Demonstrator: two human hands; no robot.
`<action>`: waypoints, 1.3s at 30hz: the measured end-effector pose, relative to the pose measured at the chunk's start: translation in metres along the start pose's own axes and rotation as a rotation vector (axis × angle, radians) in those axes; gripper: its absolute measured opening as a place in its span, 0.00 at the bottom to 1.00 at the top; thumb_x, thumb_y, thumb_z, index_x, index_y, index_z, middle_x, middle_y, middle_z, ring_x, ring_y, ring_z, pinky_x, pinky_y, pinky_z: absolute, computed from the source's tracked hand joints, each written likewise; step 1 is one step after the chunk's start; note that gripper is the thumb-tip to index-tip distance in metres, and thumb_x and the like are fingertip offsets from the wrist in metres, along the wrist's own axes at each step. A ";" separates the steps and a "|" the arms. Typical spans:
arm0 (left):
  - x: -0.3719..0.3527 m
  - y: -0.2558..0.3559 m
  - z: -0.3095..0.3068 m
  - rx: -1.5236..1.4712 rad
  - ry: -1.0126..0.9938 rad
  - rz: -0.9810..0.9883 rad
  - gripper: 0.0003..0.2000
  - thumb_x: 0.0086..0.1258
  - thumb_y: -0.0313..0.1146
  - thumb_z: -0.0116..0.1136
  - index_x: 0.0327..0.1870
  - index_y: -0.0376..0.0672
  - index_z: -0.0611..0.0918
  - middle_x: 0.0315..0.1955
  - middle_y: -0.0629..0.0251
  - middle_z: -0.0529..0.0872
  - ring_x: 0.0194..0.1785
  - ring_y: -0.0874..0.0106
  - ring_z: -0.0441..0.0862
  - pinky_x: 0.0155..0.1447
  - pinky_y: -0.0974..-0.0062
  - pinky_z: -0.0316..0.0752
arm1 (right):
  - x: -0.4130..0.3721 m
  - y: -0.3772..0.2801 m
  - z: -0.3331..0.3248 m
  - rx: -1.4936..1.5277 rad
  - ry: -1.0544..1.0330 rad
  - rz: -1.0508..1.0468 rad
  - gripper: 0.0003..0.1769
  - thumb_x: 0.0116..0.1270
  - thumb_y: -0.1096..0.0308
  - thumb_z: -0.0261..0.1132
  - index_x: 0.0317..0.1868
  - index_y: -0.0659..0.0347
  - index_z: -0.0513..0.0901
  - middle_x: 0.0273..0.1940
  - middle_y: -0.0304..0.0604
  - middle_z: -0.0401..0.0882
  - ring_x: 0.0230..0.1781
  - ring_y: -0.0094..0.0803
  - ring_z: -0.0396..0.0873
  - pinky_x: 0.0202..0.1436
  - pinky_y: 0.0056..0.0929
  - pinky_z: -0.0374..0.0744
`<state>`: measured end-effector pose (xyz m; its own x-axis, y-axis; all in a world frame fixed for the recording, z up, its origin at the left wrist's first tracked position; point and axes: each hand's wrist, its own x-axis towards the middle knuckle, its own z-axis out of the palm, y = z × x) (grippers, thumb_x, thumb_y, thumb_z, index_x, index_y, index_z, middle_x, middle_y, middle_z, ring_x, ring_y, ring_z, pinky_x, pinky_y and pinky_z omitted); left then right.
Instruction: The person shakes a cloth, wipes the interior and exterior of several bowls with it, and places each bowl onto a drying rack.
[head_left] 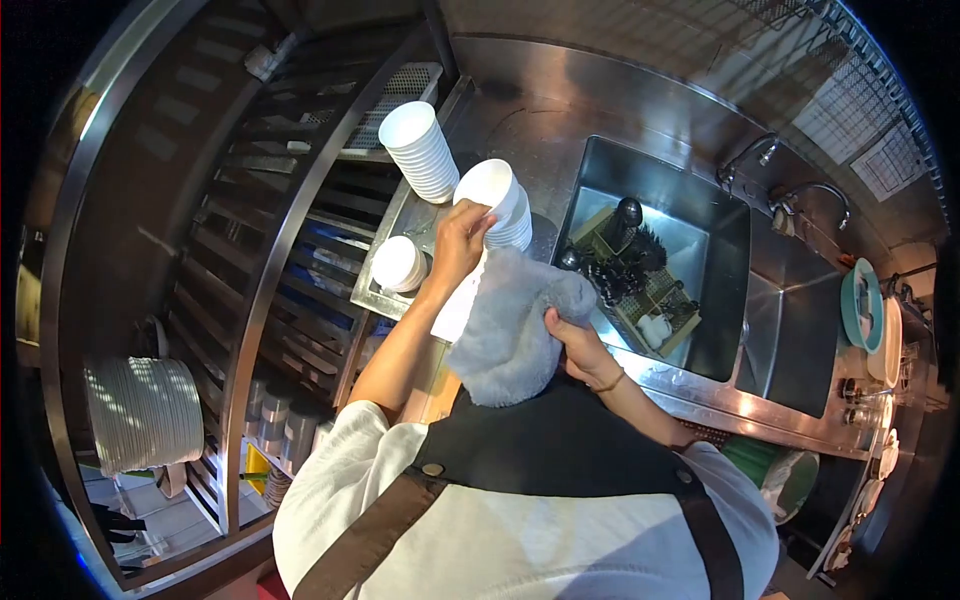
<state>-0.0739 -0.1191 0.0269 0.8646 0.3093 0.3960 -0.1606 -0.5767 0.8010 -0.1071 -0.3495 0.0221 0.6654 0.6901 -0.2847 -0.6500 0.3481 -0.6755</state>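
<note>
My left hand (461, 243) is closed at the near rim of a white bowl (488, 184), the top one of a stack on the steel counter. The fingertips meet at that rim. In my right hand (582, 350) is a fluffy grey cloth (508, 335), hanging in front of my dark apron with the thumb pressed on it. A taller stack of white bowls (416, 150) leans a little behind and to the left. A shorter stack of white bowls (398, 264) stands to the left of my left wrist.
To the right is a steel sink (738, 290) with a basket (668, 330) of dark utensils in it. Two taps (768, 152) rise at the back. A slatted rack (262, 300) lines the left side, with stacked plates (145, 412) low down. A turquoise basin (858, 305) sits far right.
</note>
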 end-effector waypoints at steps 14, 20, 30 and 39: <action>-0.022 -0.043 -0.007 0.514 0.072 0.193 0.20 0.65 0.31 0.56 0.58 0.44 0.73 0.57 0.53 0.70 0.64 0.54 0.66 0.66 0.40 0.53 | 0.000 -0.045 -0.049 0.315 0.150 -0.103 0.34 0.68 0.45 0.57 0.64 0.61 0.66 0.59 0.48 0.72 0.60 0.43 0.71 0.65 0.45 0.68; -0.082 -0.112 -0.060 0.781 0.084 -0.295 0.12 0.61 0.29 0.59 0.46 0.41 0.81 0.39 0.48 0.84 0.47 0.52 0.81 0.56 0.48 0.69 | 0.002 -0.041 -0.050 0.339 0.100 -0.118 0.32 0.68 0.46 0.57 0.63 0.60 0.68 0.59 0.46 0.73 0.60 0.42 0.71 0.66 0.44 0.68; -0.085 -0.095 -0.076 0.753 0.195 -0.368 0.08 0.60 0.27 0.57 0.39 0.38 0.82 0.29 0.44 0.83 0.36 0.48 0.82 0.38 0.54 0.75 | 0.019 -0.020 -0.030 0.269 0.010 0.023 0.31 0.69 0.49 0.57 0.63 0.62 0.67 0.59 0.47 0.72 0.60 0.42 0.71 0.65 0.44 0.69; -0.114 0.037 -0.048 -0.382 0.398 -0.375 0.05 0.68 0.24 0.55 0.40 0.33 0.79 0.30 0.72 0.82 0.33 0.84 0.74 0.38 0.84 0.69 | 0.042 0.018 0.023 -0.133 0.014 -0.115 0.28 0.65 0.51 0.64 0.58 0.62 0.72 0.52 0.41 0.76 0.54 0.32 0.74 0.60 0.31 0.71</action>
<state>-0.2009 -0.1390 0.0329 0.6647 0.7346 0.1365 -0.1036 -0.0903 0.9905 -0.0990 -0.2999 0.0139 0.7383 0.6413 -0.2088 -0.5155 0.3368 -0.7880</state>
